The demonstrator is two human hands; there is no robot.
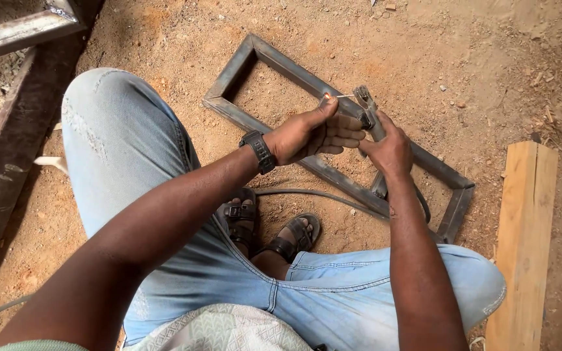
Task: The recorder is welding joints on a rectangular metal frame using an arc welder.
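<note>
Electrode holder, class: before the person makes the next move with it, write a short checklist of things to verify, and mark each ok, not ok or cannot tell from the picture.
1. Right hand grips the electrode holder: ok.
2. Welding rod sits in the holder's clamp: ok.
3. Left hand fingers pinch the rod's free end: ok.
4. Gloves on both hands: not ok, bare.
5. Closed footwear: not ok, open sandals.
6. Cable clear of the steel frame: not ok, it crosses the frame.
</note>
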